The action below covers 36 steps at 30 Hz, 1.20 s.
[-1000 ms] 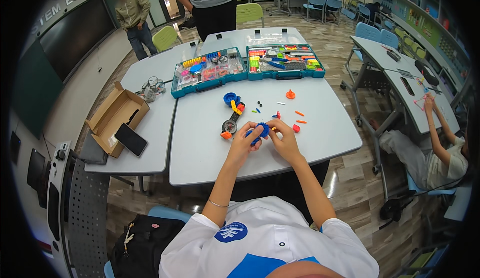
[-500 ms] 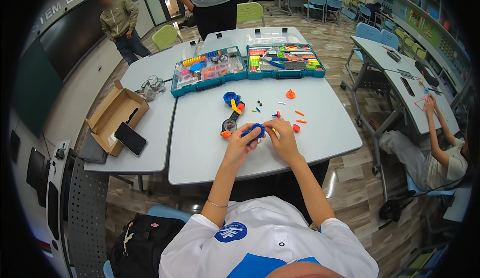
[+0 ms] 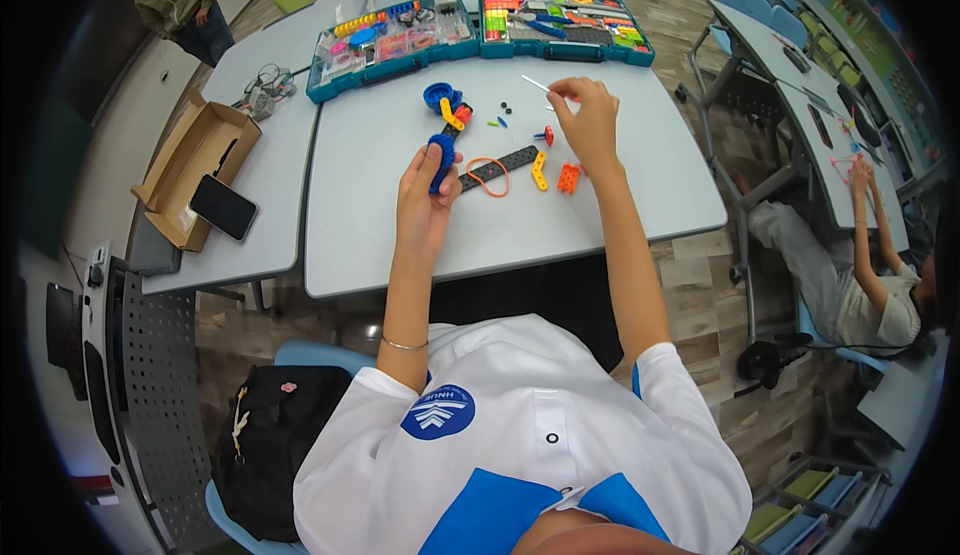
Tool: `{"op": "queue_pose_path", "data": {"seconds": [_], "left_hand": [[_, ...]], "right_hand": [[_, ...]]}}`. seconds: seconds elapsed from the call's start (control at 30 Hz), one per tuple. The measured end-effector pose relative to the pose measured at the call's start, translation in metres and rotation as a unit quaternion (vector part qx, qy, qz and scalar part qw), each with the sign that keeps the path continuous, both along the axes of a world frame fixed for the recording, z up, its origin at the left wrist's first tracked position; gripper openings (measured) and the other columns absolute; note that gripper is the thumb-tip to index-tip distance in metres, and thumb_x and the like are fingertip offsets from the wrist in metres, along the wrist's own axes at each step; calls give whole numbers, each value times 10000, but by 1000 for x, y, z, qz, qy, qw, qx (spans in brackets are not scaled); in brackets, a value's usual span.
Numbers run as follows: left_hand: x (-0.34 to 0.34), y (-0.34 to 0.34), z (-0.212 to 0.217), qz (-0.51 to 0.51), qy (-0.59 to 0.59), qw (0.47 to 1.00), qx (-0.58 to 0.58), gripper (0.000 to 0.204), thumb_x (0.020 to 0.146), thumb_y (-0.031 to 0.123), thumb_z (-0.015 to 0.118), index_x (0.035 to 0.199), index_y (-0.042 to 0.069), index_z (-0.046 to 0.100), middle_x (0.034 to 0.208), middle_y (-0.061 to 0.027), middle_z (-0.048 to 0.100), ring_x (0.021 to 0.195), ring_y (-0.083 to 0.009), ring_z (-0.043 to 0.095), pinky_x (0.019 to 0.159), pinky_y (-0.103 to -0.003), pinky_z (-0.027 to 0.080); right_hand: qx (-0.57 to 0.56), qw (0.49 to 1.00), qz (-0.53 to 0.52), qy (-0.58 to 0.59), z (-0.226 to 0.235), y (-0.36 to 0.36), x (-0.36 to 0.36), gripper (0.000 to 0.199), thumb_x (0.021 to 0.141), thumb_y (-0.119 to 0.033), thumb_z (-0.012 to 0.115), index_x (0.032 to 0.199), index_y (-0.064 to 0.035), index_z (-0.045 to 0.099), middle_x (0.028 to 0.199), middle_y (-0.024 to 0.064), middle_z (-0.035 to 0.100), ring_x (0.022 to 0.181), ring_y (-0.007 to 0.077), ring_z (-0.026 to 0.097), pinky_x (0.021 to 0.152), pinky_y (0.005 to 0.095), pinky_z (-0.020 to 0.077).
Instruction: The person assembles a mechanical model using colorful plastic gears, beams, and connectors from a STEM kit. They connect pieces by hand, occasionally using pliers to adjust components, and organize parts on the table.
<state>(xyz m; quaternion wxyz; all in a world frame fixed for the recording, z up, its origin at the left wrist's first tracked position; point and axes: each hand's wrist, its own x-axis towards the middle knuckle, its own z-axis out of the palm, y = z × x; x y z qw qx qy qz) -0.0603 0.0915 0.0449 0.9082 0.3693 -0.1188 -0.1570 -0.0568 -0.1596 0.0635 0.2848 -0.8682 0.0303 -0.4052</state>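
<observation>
1. The left hand (image 3: 428,190) is closed on a blue toothed gear wheel (image 3: 441,163), thumb on one side and fingers on the other; the wheel is above the white table (image 3: 620,225), beside the near end of a black perforated beam (image 3: 510,167).
2. The right hand (image 3: 590,120) is well apart from the left; its thumb and forefinger seem to be pinched together on one end of a thin pale rod (image 3: 535,83), whose other end points away to the left.
3. The gear looks like hard plastic, so I judge it light and stiff. The teeth should give good grip; it is best taken by the rim, with the centre left uncovered.
4. The rod is probably light and stiff also, but smooth and easy to let roll. Whether it is metal or plastic, I cannot tell. A pinch near one end leaves most of its length free.
5. An orange rubber band (image 3: 506,173) lies across the beam; it must be soft and stretchy.
6. Right of the beam lie a yellow angled beam (image 3: 539,170) and an orange block (image 3: 568,178), both apparently rigid.
</observation>
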Motion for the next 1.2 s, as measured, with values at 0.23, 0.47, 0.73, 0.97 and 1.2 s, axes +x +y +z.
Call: {"op": "queue_pose_path", "data": {"seconds": [0.23, 0.47, 0.73, 0.97, 1.2], "left_hand": [[-6, -5, 4, 26, -8, 998, 55, 293, 985, 145, 559, 1203, -39, 496, 1101, -189, 613, 718, -91, 500, 596, -219, 402], [-6, -5, 1, 14, -44, 995, 86, 411, 862, 28, 531, 1258, -51, 455, 1177, -234, 605, 807, -137, 564, 680, -266, 461], [-7, -9, 0, 44, -71, 988, 129, 493, 809, -42, 475, 1299, -67, 426, 1204, -242, 597, 874, -165, 598, 732, -281, 495], [-9, -9, 0, 54, -79, 985, 147, 491, 820, -55, 469, 1309, -73, 425, 1217, -232, 593, 910, -175, 615, 757, -293, 502], [-7, -12, -10, 89, -132, 958, 237, 458, 876, -43, 460, 1333, -42, 431, 1169, -153, 596, 906, -148, 617, 783, -278, 523]], "right_hand": [[6, 976, -105, 189, -33, -46, 43, 69, 797, -150, 731, 838, -144, 786, 835, 22, 725, 948, 224, 586, 910, 431, 335], [-67, 968, -116, 210, -40, -40, 36, 69, 803, -165, 736, 837, -155, 795, 846, 29, 720, 990, 241, 567, 922, 432, 318], [-45, 997, -58, -22, -25, -26, 32, 86, 830, -232, 736, 821, -149, 759, 819, -10, 689, 934, 191, 566, 887, 415, 306], [-24, 993, 87, -75, -17, 17, 21, 151, 857, -266, 726, 810, -123, 740, 804, -24, 679, 869, 170, 558, 853, 377, 314], [-1, 960, 272, -71, -9, 52, -4, 265, 832, -285, 742, 1028, -108, 717, 910, 40, 691, 928, 203, 591, 880, 369, 376]]}}
